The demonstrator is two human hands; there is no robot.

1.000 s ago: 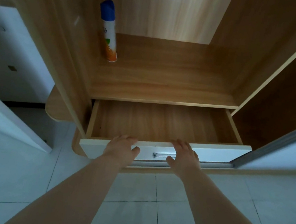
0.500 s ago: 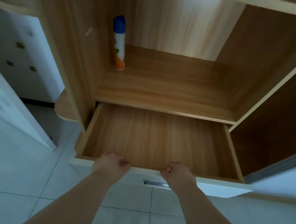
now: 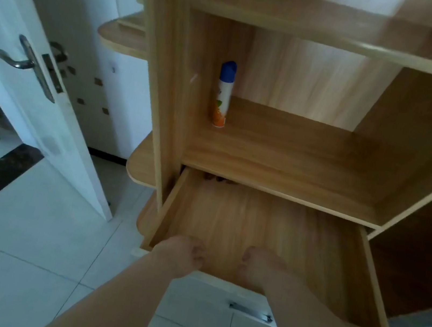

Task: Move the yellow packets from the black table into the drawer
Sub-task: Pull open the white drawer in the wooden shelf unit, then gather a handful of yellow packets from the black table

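**A:** What takes up most of the view?

**B:** A pale tiled floor [image 3: 10, 258] runs below and to the left. A wooden wardrobe [image 3: 163, 98] rises on the right with its front open. A white door [image 3: 55, 115] stands ajar to the left of it.

**A:** And the drawer?

**B:** The drawer [image 3: 269, 228] is at the foot of the wardrobe, right under the shelf [image 3: 294, 159]. It is drawn well out toward the person. Its wooden bottom shows from the near rim back to the shadow under the shelf.

**A:** Where is it relative to the hands?

**B:** Both hands are at its near rim. The left hand [image 3: 180, 254] sits on the rim, toward the drawer's left corner. The right hand [image 3: 256, 268] is nearer the middle, its knuckles past the rim and over the inside. The two hands are near each other but apart.

**A:** Are they holding on?

**B:** The fingers of both are curled in over the rim, and each hand seems to grip the front board. The picture is blurred there, so the fingertips are hard to make out.

**A:** Anything smaller?

**B:** A can [image 3: 223, 94] with a blue cap and orange base stands upright on the shelf. It is in the back left corner, by the wardrobe's side wall and well apart from the hands. The door has a metal lever [image 3: 13, 60]. A metal pull [image 3: 250, 311] sits on the drawer's white front, just below the right forearm.
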